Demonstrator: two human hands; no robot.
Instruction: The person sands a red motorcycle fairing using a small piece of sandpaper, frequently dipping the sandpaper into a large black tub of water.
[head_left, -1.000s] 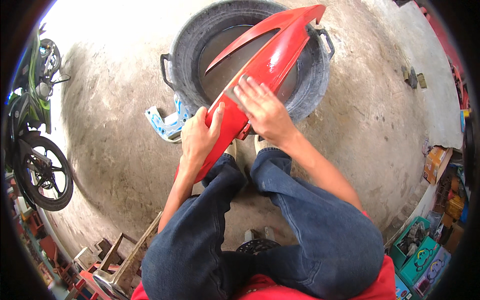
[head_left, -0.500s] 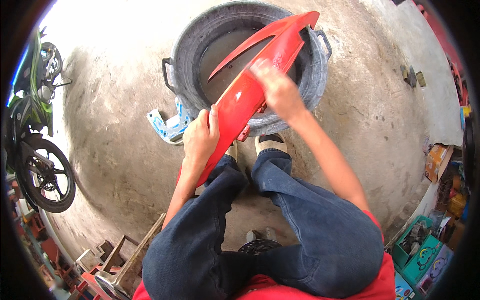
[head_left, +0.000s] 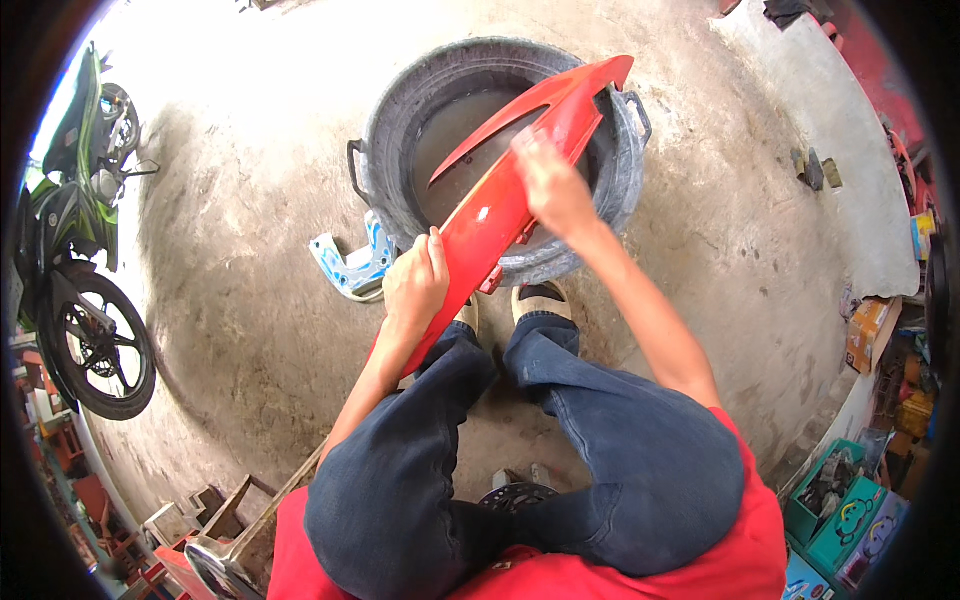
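Note:
A long glossy red motorcycle body panel (head_left: 486,214) slants from between my knees up over the basin, its forked far end over the right rim. My left hand (head_left: 417,284) is closed on the panel's left edge, fingertips on the red face. On the panel's upper middle, my right hand (head_left: 556,190) presses with its fingers drawn together. Motion blurs its fingertips, and whatever lies under them cannot be made out. Below the panel stands a round dark grey basin (head_left: 400,105) with side handles and cloudy water inside.
A white and blue curved plastic piece (head_left: 352,270) leans at the basin's left side. A motorcycle (head_left: 95,310) stands far left. Wooden frames (head_left: 235,510) lie at lower left; boxes (head_left: 845,520) and clutter line the right. A grey slab (head_left: 850,170) lies at upper right.
My right hand stays on the panel's upper part, blurred in both frames. The view has shifted, so basin and panel sit slightly lower. My left hand keeps its hold.

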